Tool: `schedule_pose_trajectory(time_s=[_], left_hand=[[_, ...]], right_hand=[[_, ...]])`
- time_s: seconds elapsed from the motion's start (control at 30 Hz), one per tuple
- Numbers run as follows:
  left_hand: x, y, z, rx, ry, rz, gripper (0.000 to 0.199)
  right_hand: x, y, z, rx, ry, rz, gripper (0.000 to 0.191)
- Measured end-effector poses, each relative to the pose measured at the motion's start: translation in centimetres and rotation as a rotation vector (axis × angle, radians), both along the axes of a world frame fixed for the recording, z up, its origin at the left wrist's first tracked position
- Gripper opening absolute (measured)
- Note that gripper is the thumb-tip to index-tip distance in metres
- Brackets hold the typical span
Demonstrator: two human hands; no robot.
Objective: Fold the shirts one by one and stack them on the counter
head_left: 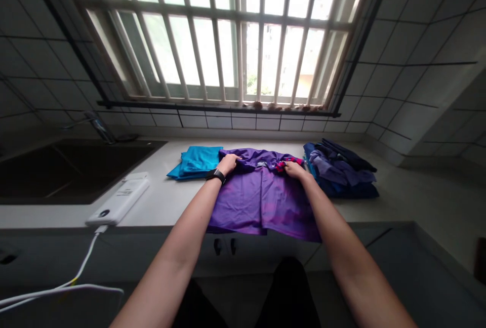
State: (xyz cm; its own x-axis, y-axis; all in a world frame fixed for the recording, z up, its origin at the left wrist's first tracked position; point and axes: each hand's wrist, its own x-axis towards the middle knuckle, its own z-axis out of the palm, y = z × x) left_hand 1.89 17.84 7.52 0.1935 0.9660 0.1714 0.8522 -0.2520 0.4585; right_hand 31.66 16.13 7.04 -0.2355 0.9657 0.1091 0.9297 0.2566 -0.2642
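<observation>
we are gathering the purple garment [261, 204] in our left hand [228, 164] and right hand [294, 169], fingers [236, 157] clamped on its far edge.

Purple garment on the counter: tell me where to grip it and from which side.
Grip the purple garment by its bunched far edge, coming from above and the near side, where the left hand and right hand are. The cloth is gathered thick there, so it should pinch easily, while the middle lies flatter. The near edge drooping over the counter front looks like a thinner second choice.
</observation>
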Motion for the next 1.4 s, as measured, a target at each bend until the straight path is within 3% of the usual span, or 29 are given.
schedule_pose_trajectory(time_s=[0.13,0.23,0.3,0.4,0.5,0.57,0.67,0.77,0.9,0.97,1.03,1.1,1.13,1.2,1.23,1.3,1.4], left_hand=[[-1.2,-1.2,2.5,0.21,-0.071,0.037,0.056],[-3.0,-4.3,3.2,0.339,-0.147,-0.005,0.051],[-4.5,-7.4,2.8,0.353,-0.178,-0.029,0.046],[-6.5,-12.3,1.4,0.301,-0.172,-0.039,0.033],[-7.6,-16.0,0.1,0.145,-0.122,-0.222,0.033],[-7.5,-17.3,-0.4,0.035,-0.095,-0.368,0.043],[-6.3,-17.7,-1.1,-0.04,-0.084,-0.477,0.049],[-5.1,-17.6,-1.9,-0.037,-0.086,-0.438,0.028],[-5.5,-19.0,-1.6,0.103,-0.169,-0.295,0.024],[-6.2,-19.8,-0.9,0.065,-0.198,-0.345,0.022],[-6.2,-19.9,-0.5,0.004,-0.201,-0.362,0.027],[-5.4,-19.4,-0.8,0.029,-0.159,-0.248,0.033],[-4.6,-18.9,-1.2,0.054,-0.109,-0.165,0.034],[-2.7,-18.0,-2.6,0.052,0.041,-0.014,0.046],[-1.9,-17.7,-3.3,0.019,0.121,0.041,0.054],[-0.7,-17.2,-4.7,-0.055,0.232,0.097,0.062],[-0.4,-16.9,-5.6,-0.126,0.28,0.084,0.063]], right_hand=[[0.2,-0.9,2.2,0.098,0.133,-0.09,0.038],[2.5,-4.1,2.0,0.184,0.338,-0.137,0.04],[4.8,-7.0,1.2,0.191,0.399,-0.127,0.044],[8.3,-11.0,-0.2,0.112,0.384,0.025,0.04],[10.5,-14.0,-0.7,0.059,0.278,0.157,0.028],[10.3,-15.3,-0.7,0.095,0.241,0.216,0.047],[7.8,-16.6,-1.0,0.122,0.229,0.342,0.065],[4.8,-17.1,-1.9,0.041,0.164,0.408,0.044],[3.8,-17.8,-2.3,0.119,0.214,0.338,0.021],[4.3,-18.2,-1.8,0.051,0.312,0.439,0.026],[4.7,-18.1,-1.1,-0.057,0.389,0.515,0.045],[4.4,-17.3,-0.7,-0.046,0.405,0.443,0.052],[4.0,-16.6,-0.7,-0.004,0.379,0.372,0.047],[2.9,-15.0,-1.0,0.058,0.261,0.234,0.037],[2.2,-14.1,-1.4,0.061,0.182,0.178,0.045],[0.9,-12.8,-2.2,0.013,0.033,0.087,0.062],[-0.3,-11.8,-3.4,-0.071,-0.095,-0.001,0.06]])
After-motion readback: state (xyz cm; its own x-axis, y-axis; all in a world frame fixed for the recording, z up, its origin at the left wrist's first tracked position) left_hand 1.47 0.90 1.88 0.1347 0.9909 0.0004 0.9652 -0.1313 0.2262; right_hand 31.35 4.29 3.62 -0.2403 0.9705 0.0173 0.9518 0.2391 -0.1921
